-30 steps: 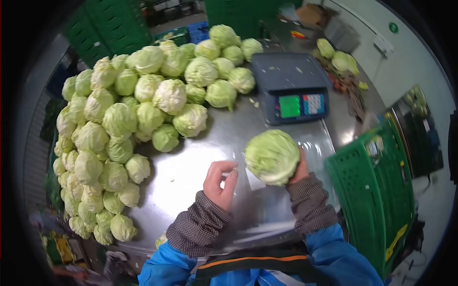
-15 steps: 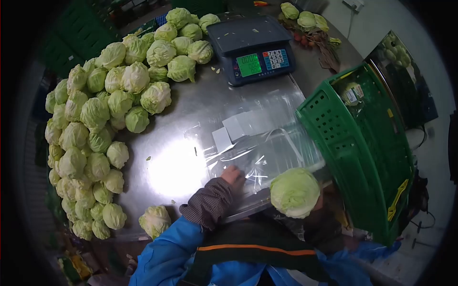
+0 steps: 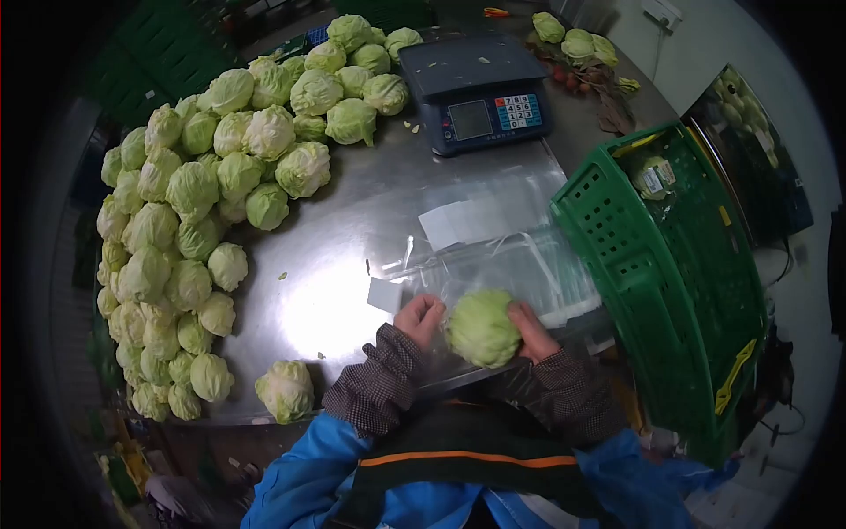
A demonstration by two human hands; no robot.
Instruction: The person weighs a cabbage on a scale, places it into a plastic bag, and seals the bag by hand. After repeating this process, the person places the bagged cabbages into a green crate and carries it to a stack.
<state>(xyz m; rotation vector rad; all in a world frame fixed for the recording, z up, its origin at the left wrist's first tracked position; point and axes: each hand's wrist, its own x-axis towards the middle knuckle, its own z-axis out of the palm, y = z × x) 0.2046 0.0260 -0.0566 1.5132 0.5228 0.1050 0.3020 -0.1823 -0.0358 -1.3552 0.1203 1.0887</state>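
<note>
While the left hand (image 3: 419, 316) and right hand (image 3: 529, 331) clasp a cabbage (image 3: 481, 328) between them, it sits on clear bags (image 3: 493, 256) at the steel table's (image 3: 352, 220) near edge.

The light comes from above and makes a white glare patch on the steel tabletop (image 3: 326, 309). The fisheye lens bends the edges, the corners are black, and the far parts look soft.

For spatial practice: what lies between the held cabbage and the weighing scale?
Head view: clear plastic bags and white labels on the steel table, beyond the cabbage.
</note>
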